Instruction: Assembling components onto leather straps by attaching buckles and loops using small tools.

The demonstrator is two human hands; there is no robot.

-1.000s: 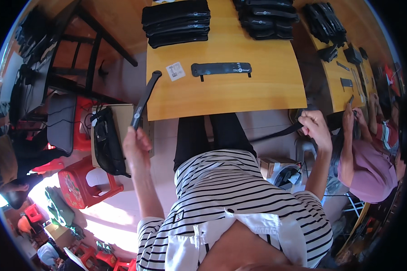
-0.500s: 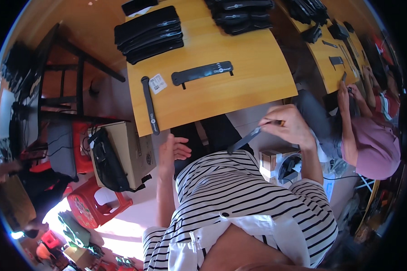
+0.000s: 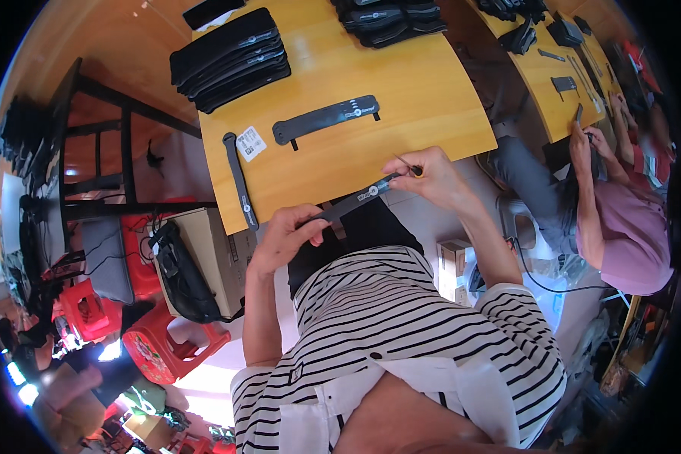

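A dark grey strap with white print is stretched between my hands, just off the table's front edge. My left hand is closed on its left end. The fingers of my right hand pinch its right end, and they also hold a small tool with a thin pointed metal tip, its kind unclear. On the yellow table lie a wider dark band with two short black tabs, and a narrow strap with a rounded end. Beside that strap is a white printed label.
Two stacks of folded black pieces, one at left and one at right, fill the table's far side. Left of me are a cardboard box with a black bag and a red stool. A co-worker sits at right.
My left hand, previously open and empty, has taken the strap's free end. My right hand has moved up and left, and the strap, formerly hanging, is now stretched between both hands.
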